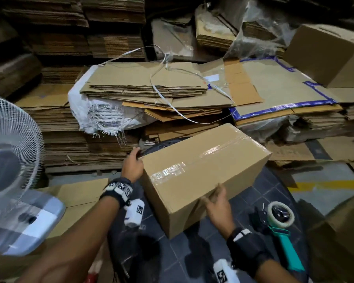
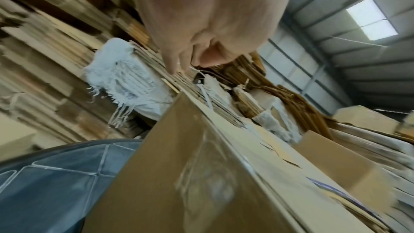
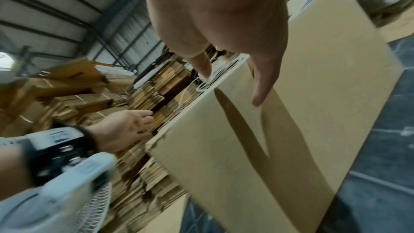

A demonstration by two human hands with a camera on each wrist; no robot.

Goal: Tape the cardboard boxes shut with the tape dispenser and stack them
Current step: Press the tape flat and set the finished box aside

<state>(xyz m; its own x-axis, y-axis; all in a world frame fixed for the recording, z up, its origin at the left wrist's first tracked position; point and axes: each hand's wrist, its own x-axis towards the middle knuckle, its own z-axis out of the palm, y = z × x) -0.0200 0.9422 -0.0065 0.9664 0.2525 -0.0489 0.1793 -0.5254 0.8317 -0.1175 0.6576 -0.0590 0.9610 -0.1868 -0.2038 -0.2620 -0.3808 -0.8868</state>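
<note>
Two hands are on the box [image 1: 202,172], and we judge the first risk to be a slip. From the left: the fan [image 1: 10,152] stands close to our left elbow, so a wide swing of that arm could knock it. Our left hand [image 1: 132,164] lies at the far left corner of the box, fingers straight and close together, the tips reaching over the corner; the palm seems to press the short side, but we cannot tell how firmly. Nothing is curled round an edge there, so if we lift now, only friction would carry that end and it may drop.

The box sits on the dark tiled table [image 1: 260,193], tilted across it, with clear tape along the top seam (the tape looks wrinkled in places, so the seam may not be fully stuck). Our right hand [image 1: 217,203] is at the near long side, fingers [image 3: 262,84] relaxed and a little apart, pointing along the cardboard; in the right wrist view they look just off the surface or barely touching, so there is no real hold here.

Further right, the dispenser [image 1: 280,223] lies near the table edge, apart from both hands. Turning the box toward it could push it off.
</note>
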